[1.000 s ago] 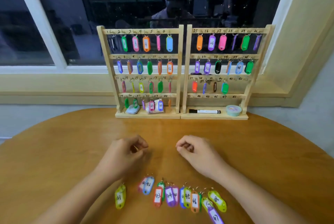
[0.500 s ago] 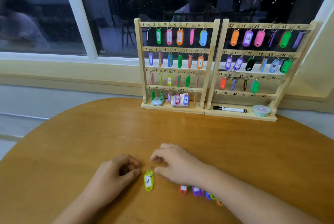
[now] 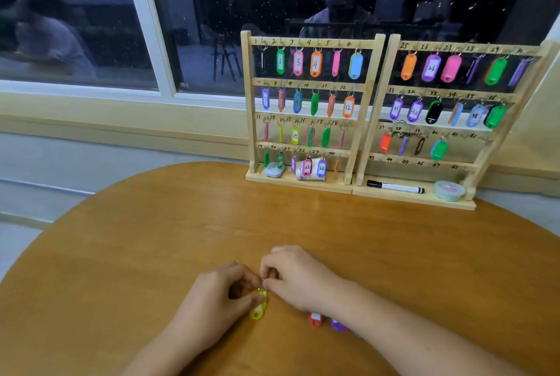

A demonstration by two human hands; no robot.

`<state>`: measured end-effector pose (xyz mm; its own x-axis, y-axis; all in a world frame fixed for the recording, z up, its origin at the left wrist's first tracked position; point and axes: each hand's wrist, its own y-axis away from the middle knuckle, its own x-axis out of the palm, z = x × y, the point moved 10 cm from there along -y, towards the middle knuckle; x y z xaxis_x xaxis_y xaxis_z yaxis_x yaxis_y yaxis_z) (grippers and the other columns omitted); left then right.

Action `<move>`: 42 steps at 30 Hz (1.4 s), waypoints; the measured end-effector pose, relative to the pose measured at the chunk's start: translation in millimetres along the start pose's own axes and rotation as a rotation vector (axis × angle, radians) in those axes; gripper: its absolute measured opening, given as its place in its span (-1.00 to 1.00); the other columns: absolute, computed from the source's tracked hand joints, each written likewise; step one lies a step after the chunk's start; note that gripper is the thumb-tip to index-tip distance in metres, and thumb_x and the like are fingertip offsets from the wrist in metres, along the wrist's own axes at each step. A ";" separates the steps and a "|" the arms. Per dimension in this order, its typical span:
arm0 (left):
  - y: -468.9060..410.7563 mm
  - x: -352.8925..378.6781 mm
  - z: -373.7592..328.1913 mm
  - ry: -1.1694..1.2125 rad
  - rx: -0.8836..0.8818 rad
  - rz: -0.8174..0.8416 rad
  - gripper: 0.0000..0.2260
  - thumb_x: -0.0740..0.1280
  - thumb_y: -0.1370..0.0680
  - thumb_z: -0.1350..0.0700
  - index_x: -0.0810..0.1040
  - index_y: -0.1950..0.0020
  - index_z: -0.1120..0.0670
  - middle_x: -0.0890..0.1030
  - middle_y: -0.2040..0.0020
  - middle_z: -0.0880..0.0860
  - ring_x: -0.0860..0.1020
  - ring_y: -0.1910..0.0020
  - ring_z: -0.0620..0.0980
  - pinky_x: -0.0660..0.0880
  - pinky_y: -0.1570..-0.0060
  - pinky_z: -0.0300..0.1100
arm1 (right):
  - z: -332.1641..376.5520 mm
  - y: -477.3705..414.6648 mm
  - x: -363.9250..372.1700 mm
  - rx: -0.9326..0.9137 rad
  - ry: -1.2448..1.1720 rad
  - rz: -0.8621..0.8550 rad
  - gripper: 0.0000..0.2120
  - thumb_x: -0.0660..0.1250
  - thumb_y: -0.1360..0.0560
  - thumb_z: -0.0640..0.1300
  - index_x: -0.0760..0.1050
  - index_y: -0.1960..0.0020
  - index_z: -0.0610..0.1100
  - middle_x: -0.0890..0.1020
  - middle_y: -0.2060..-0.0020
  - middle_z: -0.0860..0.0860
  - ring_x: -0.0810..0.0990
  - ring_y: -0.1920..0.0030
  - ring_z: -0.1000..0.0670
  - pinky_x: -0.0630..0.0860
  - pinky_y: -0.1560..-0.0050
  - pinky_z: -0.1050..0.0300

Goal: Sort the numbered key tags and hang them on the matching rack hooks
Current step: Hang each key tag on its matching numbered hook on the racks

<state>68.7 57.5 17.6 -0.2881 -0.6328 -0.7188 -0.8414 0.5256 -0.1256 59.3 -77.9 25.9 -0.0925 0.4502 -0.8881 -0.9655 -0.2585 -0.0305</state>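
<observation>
A yellow-green key tag (image 3: 258, 306) lies near the table's front, between my two hands. My left hand (image 3: 216, 297) pinches the tag's body with thumb and fingers. My right hand (image 3: 295, 277) pinches its metal ring at the top end. An orange tag (image 3: 315, 319) and a purple tag (image 3: 338, 325) peek out from under my right forearm; other loose tags are hidden there. Two wooden racks, the left rack (image 3: 309, 84) and the right rack (image 3: 454, 93), stand at the table's far edge with many coloured tags hanging on numbered hooks.
On the right rack's base lie a black marker (image 3: 395, 187) and a pale green tape roll (image 3: 449, 190). The left rack's base holds a small light blue item (image 3: 273, 170) and a white paper roll (image 3: 312, 174). The round wooden table (image 3: 151, 239) stands before a window.
Both hands have closed in on the yellow-green tag: the left now grips its body, the right its ring. The view has swung left, so the racks sit further right.
</observation>
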 end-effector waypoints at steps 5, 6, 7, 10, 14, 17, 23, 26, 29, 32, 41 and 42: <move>-2.7 2.6 -6.3 -0.038 0.024 0.016 -0.86 0.59 -0.51 -0.02 0.68 0.12 -0.24 0.66 0.10 -0.23 0.63 0.12 -0.11 0.48 0.15 -0.31 | -8.3 3.9 -7.8 0.036 -0.040 -0.033 -0.92 0.42 -0.61 -0.06 0.65 0.05 0.00 0.62 0.11 0.10 0.58 -0.02 0.05 0.50 -0.16 0.04; -4.2 1.7 -8.0 -0.028 0.019 0.015 -0.86 0.59 -0.52 0.00 0.68 0.13 -0.22 0.67 0.11 -0.22 0.63 0.12 -0.11 0.49 0.15 -0.30 | -12.3 4.8 -11.5 0.046 -0.061 -0.044 -0.92 0.44 -0.60 -0.05 0.66 0.07 -0.01 0.61 0.14 0.12 0.58 0.02 0.08 0.52 -0.12 0.06; -6.4 0.0 -9.0 -0.016 0.010 0.007 -0.86 0.58 -0.53 0.02 0.69 0.13 -0.21 0.69 0.13 -0.21 0.64 0.14 -0.12 0.50 0.15 -0.29 | -16.0 5.7 -16.1 0.051 -0.077 -0.053 -0.92 0.46 -0.59 -0.04 0.68 0.07 -0.01 0.61 0.15 0.14 0.57 0.06 0.12 0.53 -0.07 0.09; -16.9 -9.8 -13.7 0.035 -0.040 -0.031 -0.90 0.54 -0.55 0.05 0.71 0.12 -0.14 0.71 0.19 -0.16 0.59 0.27 -0.17 0.45 0.23 -0.32 | -27.1 10.8 -35.4 0.075 -0.128 -0.086 -0.93 0.49 -0.57 -0.03 0.71 0.06 -0.01 0.63 0.20 0.17 0.58 0.14 0.20 0.46 0.08 0.33; -41.4 -19.4 -31.3 0.039 -0.029 -0.072 -0.90 0.53 -0.56 0.07 0.70 0.15 -0.07 0.71 0.22 -0.15 0.61 0.24 -0.15 0.47 0.21 -0.29 | -47.7 23.2 -66.0 0.128 -0.195 -0.126 -0.92 0.47 -0.60 -0.05 0.73 0.05 0.02 0.68 0.17 0.20 0.60 0.11 0.22 0.46 0.08 0.35; -65.8 -14.0 -49.9 0.059 0.010 -0.040 -0.91 0.53 -0.58 0.03 0.71 0.13 -0.07 0.72 0.17 -0.17 0.64 0.14 -0.12 0.49 0.14 -0.27 | -69.0 37.7 -94.3 0.191 -0.186 -0.174 -0.91 0.46 -0.61 -0.01 0.71 0.06 0.09 0.70 0.14 0.21 0.61 0.09 0.21 0.53 0.03 0.24; -119.9 12.4 -107.2 0.057 0.161 0.032 -0.93 0.51 -0.59 -0.01 0.71 0.10 -0.12 0.72 0.14 -0.21 0.64 0.09 -0.12 0.54 0.11 -0.26 | -126.4 78.1 -169.1 0.296 -0.236 -0.384 -0.89 0.51 -0.57 -0.07 0.68 0.14 0.07 0.70 0.19 0.13 0.61 0.11 0.13 0.54 0.07 0.23; -146.7 32.5 -135.5 0.068 0.214 0.077 -0.93 0.51 -0.60 -0.01 0.70 0.08 -0.11 0.71 0.12 -0.19 0.64 0.08 -0.12 0.58 0.07 -0.20 | -161.2 100.7 -208.8 0.362 -0.219 -0.502 -0.89 0.53 -0.55 -0.06 0.68 0.15 0.06 0.69 0.22 0.10 0.60 0.17 0.13 0.53 0.08 0.15; -173.8 50.0 -161.5 0.080 0.255 0.081 -0.91 0.53 -0.59 0.03 0.70 0.10 -0.09 0.71 0.16 -0.16 0.63 0.12 -0.14 0.55 0.11 -0.22 | -196.2 120.9 -245.4 0.418 -0.211 -0.593 -0.87 0.54 -0.55 -0.04 0.67 0.18 0.08 0.68 0.24 0.10 0.54 0.24 0.18 0.50 0.13 0.12; -200.1 68.2 -187.1 0.054 0.292 0.076 -0.91 0.52 -0.59 0.01 0.69 0.11 -0.10 0.70 0.20 -0.16 0.61 0.15 -0.20 0.53 0.13 -0.22 | -231.3 136.9 -278.0 0.462 -0.245 -0.695 -0.86 0.55 -0.54 -0.05 0.69 0.19 0.04 0.71 0.26 0.06 0.55 0.26 0.15 0.50 0.12 0.07; -262.9 114.1 -259.8 0.066 0.368 0.075 -0.90 0.48 -0.62 0.03 0.67 0.10 -0.07 0.69 0.26 -0.10 0.62 0.29 -0.18 0.59 0.18 -0.15 | -300.4 163.2 -352.2 0.605 -0.233 -0.913 -0.84 0.50 -0.58 -0.14 0.69 0.15 0.05 0.70 0.18 0.20 0.61 0.13 0.21 0.49 0.08 0.25; -268.4 117.8 -267.1 0.067 0.375 0.073 -0.90 0.47 -0.63 0.03 0.67 0.09 -0.06 0.69 0.25 -0.10 0.61 0.31 -0.19 0.56 0.23 -0.18 | -307.2 162.5 -356.3 0.618 -0.231 -0.926 -0.85 0.50 -0.57 -0.15 0.70 0.15 0.04 0.71 0.19 0.20 0.63 0.12 0.20 0.52 0.05 0.22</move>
<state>138.5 -309.9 149.2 -0.3802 -0.6154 -0.6905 -0.5955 0.7341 -0.3263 10.1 -542.9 196.5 0.7383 0.4120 -0.5339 -0.6344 0.6930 -0.3426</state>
